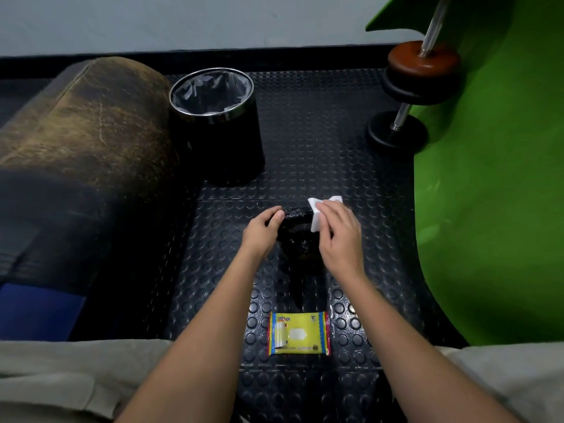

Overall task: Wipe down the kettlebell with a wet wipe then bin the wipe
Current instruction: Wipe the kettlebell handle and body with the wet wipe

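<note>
Kettlebell (pixel 300 242) stands upright on the studded floor mat (pixel 320 141), handle on top running left to right. Left hand (pixel 262 230) grips the handle's left end; right hand (pixel 337 232) presses the white wet wipe (pixel 316 218) around its right end.

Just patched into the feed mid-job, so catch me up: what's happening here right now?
A person is wiping a black kettlebell on the studded rubber floor. The left hand grips the left end of its handle while the right hand holds a white wet wipe against the handle's right side. The yellow wipes packet lies nearer the person. The lined black bin stands beyond the kettlebell; the wipe isn't binned yet.
</note>
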